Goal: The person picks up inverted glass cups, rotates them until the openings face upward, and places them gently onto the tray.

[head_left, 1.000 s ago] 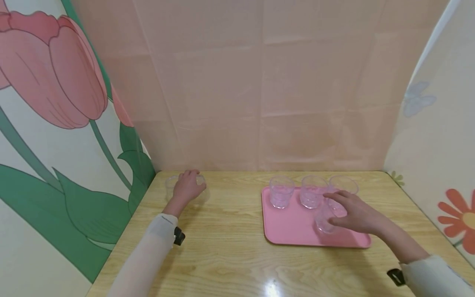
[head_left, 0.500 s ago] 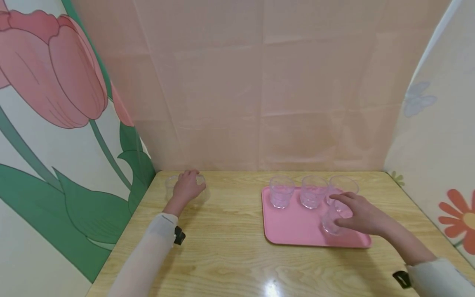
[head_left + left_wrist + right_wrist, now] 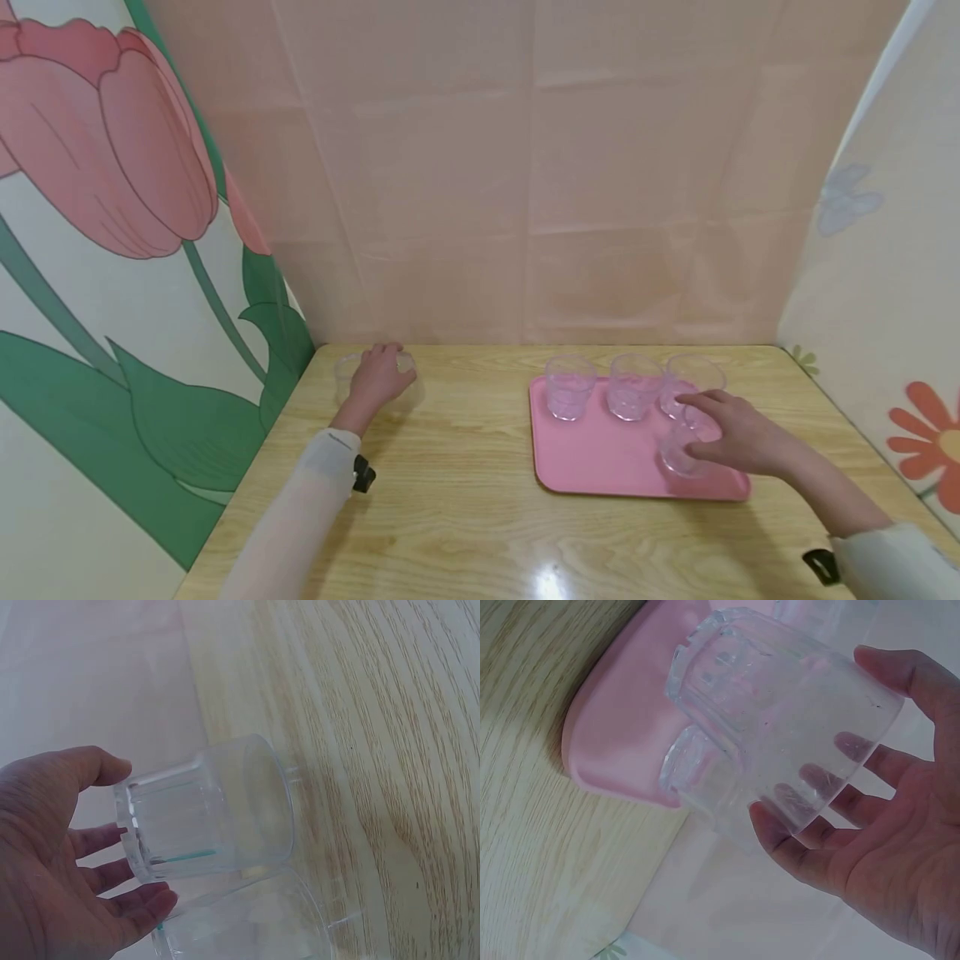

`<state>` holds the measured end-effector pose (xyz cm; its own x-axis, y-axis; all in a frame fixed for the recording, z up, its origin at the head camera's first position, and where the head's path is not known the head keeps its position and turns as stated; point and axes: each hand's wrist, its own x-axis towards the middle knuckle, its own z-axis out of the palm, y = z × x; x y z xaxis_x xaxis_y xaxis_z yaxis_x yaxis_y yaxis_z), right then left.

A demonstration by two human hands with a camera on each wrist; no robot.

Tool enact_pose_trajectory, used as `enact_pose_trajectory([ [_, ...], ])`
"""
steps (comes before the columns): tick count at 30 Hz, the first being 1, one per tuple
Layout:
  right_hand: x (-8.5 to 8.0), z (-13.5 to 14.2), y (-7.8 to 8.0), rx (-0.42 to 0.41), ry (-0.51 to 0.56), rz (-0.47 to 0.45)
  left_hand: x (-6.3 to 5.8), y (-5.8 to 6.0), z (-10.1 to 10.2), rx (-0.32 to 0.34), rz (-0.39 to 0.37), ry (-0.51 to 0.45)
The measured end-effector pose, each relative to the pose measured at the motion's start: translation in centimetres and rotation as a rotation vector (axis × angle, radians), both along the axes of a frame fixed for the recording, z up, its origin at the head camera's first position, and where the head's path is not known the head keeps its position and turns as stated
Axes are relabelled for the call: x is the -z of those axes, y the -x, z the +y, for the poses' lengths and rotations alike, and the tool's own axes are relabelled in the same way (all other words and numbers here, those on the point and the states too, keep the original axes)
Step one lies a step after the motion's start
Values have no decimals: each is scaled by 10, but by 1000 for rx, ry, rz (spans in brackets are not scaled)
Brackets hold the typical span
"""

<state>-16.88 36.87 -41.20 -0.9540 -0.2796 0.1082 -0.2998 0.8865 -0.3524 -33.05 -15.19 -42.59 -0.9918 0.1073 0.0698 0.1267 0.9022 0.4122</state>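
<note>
At the table's far left, my left hand (image 3: 381, 379) pinches an upside-down clear cup (image 3: 202, 810) near its base. Its rim faces the tabletop in the left wrist view. Beside it stands a second overturned clear cup (image 3: 240, 922), partly cut off by the frame. My right hand (image 3: 738, 435) holds another clear cup (image 3: 780, 720) by the rim, thumb on one side and fingers on the other. That cup is upright over the right part of the pink tray (image 3: 592, 467). Behind it, a cup (image 3: 697, 371) sits at the tray's back right, partly hidden by the hand.
Two more upright clear cups, one at the tray's back left (image 3: 567, 396) and one at its back middle (image 3: 632, 396), stand in a row. The wooden table (image 3: 450, 467) meets a pink cloth backdrop (image 3: 420, 208) behind and printed flower panels on both sides.
My right hand has shifted slightly rightward over the tray, carrying its cup along. My left hand has stayed in place on its cup.
</note>
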Motion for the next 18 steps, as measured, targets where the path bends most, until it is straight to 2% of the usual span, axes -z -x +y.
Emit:
enact_pose_trajectory([
  [18,2,10,-1,24,-20,-28,7,4,-1,-8,-11,16],
])
